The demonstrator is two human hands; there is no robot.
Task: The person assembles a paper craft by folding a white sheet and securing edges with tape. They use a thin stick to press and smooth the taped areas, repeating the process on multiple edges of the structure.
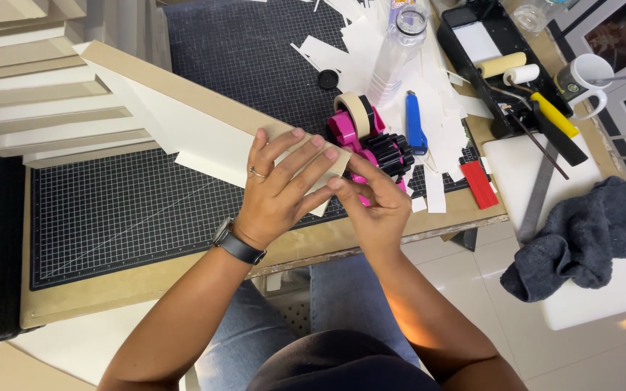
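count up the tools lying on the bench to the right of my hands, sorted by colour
Pink and black: 1, the tape dispenser
Blue: 1, the utility knife
Red: 1, the flat red block
Yellow-handled: 1, the paint roller
Steel grey: 1, the metal ruler
Total: 5

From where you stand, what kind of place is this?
Probably a craft or framing workshop. A gridded cutting mat covers the table, a pink tape dispenser and a blue utility knife lie on it, and a paint roller rests in a black tray.
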